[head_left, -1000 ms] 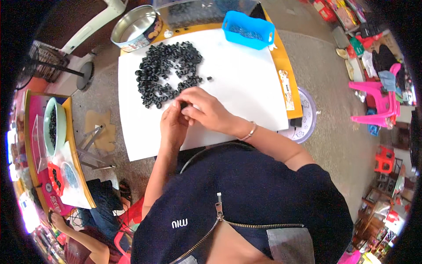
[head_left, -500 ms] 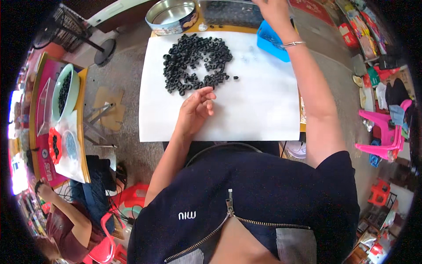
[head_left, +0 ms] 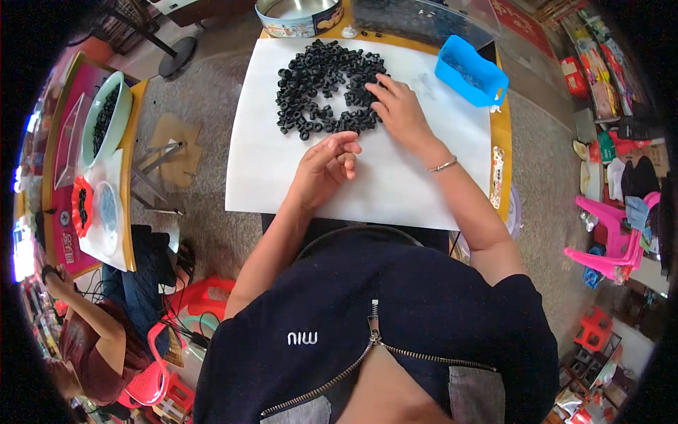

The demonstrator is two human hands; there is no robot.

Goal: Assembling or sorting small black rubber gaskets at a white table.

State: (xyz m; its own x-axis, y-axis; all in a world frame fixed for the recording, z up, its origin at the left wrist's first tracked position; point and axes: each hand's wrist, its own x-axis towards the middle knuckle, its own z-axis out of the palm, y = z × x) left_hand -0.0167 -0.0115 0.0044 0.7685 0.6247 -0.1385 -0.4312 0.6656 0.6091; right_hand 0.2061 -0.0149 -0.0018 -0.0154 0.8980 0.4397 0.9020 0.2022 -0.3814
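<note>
A pile of small black ring-shaped pieces [head_left: 300, 88] lies spread on a white sheet [head_left: 282, 169] on the table, with a bare gap in its middle. My right hand [head_left: 406, 116] reaches over the right edge of the pile, its fingers apart and the tips at the black pieces. At the near edge of the pile, my left hand [head_left: 325, 169] is held palm inward with curled fingers. Its index finger and thumb come together; whatever may be between them is too small to make out. To the right stands a blue plastic basket [head_left: 452, 74] with small bits in its bottom.
At the back are a round metal tin [head_left: 300, 27] and a clear bin [head_left: 417, 25] with dark contents. On a side table at left stand a pale green basin [head_left: 120, 116] of black pieces and a red dish [head_left: 86, 219]. Another person [head_left: 92, 339] sits lower left; a pink stool [head_left: 611, 233] stands right.
My right hand has come down from above the clear bin and basket to the right side of the pile. My left hand stays near the pile's near edge. The whole view has shifted slightly.
</note>
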